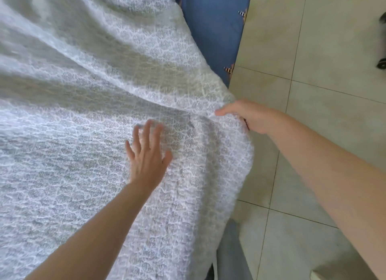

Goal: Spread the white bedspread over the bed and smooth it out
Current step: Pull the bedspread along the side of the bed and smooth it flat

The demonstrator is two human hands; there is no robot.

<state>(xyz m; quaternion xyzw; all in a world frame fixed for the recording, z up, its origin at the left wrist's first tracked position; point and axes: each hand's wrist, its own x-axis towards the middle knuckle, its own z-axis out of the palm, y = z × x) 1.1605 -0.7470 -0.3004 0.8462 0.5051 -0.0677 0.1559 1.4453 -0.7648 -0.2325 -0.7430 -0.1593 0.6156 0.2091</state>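
Your white bedspread (87,116) lies over most of the bed, and everything here reads from its right-hand edge. Your right hand (248,115) is clamped on that edge where it hangs toward the floor (325,104), thumb on top and fingers tucked under the cloth, so you have a firm hold to pull the fabric outward. Your left hand (147,154) sits just inside that edge, fingers straight and spread, palm down on or just above the cloth; the blur hides which (a flat hand irons cloth without bunching it). It grips nothing.

The folds tell you why the hold matters: long ridges fan away from the gripped edge up and across the bedspread, so the tension runs from your right hand. Beyond that edge, further up, a strip of blue sheet (211,35) lies uncovered, which suggests the cover sits skewed and needs drawing that way.

I judge the spreading mostly done and the smoothing barely begun. Pull too hard at the edge and the far side may slide off.
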